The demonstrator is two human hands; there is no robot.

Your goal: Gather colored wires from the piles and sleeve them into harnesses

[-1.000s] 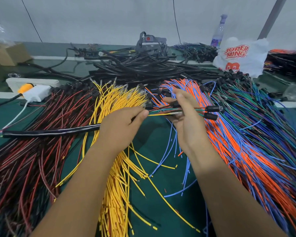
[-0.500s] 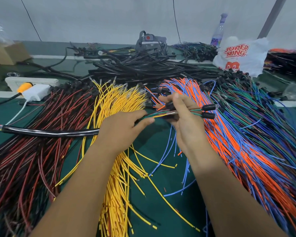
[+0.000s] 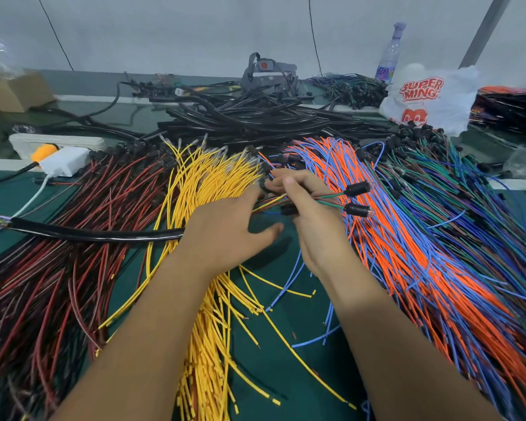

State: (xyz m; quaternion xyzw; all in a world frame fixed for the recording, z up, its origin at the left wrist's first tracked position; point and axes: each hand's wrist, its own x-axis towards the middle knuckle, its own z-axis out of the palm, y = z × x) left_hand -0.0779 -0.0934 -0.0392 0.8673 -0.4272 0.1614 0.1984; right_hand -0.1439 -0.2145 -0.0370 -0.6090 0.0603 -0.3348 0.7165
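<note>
My left hand (image 3: 222,235) lies over the right end of a black sleeve (image 3: 97,233), which runs left across the red wire pile (image 3: 73,268). Its thumb is spread out to the right, and its fingers reach toward a thin wire bundle (image 3: 331,199). My right hand (image 3: 313,214) pinches that bundle of green, red and yellow wires. Two black connectors (image 3: 357,188) stick out to its right. The yellow pile (image 3: 216,183) is behind my left hand, and the orange and blue pile (image 3: 407,244) is under my right.
A heap of black sleeves (image 3: 255,117) fills the back. A green and blue wire pile (image 3: 474,208) spreads far right. A white power strip (image 3: 58,140) and adapter (image 3: 64,161) sit at left, a cardboard box (image 3: 12,92) behind. A plastic bag (image 3: 428,98) and bottle (image 3: 389,53) stand back right.
My left thumb has come off the wire bundle and spread outward. My right hand has turned, and the two connectors now fan apart. The sleeve's left end has tipped slightly upward.
</note>
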